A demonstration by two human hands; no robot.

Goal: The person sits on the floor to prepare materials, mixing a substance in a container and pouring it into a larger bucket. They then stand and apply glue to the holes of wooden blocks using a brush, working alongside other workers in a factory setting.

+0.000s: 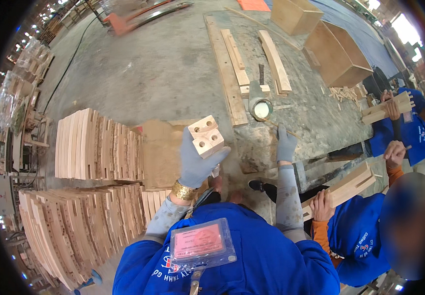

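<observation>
In my gloved left hand (195,164) I grip drilled wooden pieces (206,135), their ends up, each end showing round holes. They look like two pieces held side by side. My gloved right hand (285,143) is closed on a thin stick (271,123), which reaches over the rim of a glue pot (253,93) holding white liquid. The stick's far tip is at the liquid and hard to make out. The pot lies on the worktable (315,113), beside a short wooden block (245,91) and a dark-handled tool (261,73).
Tall stacks of wooden parts (75,221) stand at my left. Long wooden pieces (275,61) and loose dowels (345,94) lie on the table near a large box (338,54). Two co-workers (355,226) handle wood at the right. A pallet jack (124,22) stands far off.
</observation>
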